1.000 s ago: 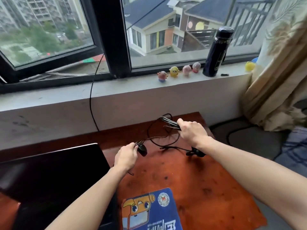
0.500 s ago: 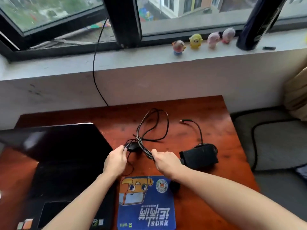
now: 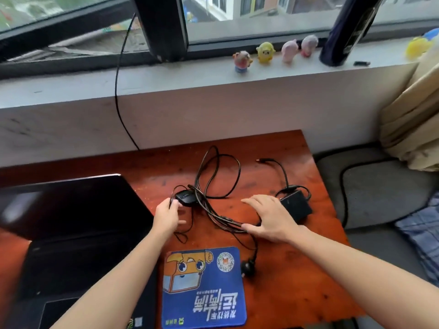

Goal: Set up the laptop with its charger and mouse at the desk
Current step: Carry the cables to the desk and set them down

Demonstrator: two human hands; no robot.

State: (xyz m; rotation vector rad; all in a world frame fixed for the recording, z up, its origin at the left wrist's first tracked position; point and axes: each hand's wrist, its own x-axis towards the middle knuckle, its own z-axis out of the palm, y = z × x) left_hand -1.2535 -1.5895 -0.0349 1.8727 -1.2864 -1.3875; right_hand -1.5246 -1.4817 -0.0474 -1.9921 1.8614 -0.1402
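my red-brown bench [image 3: 297, 269], open black laptop [image 3: 71, 233] at its left, blue mouse pad [image 3: 204, 302] near me, charger brick [image 3: 297, 207] under my right hand [image 3: 270, 217], fingers spread wide over tangled cables [image 3: 213, 186], left hand [image 3: 166, 217] fingers pinching the black mouse [image 3: 186, 197]

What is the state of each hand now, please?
Left hand: closed on the mouse cord.
Right hand: open, fingers spread, resting on the charger cable, gripping nothing.
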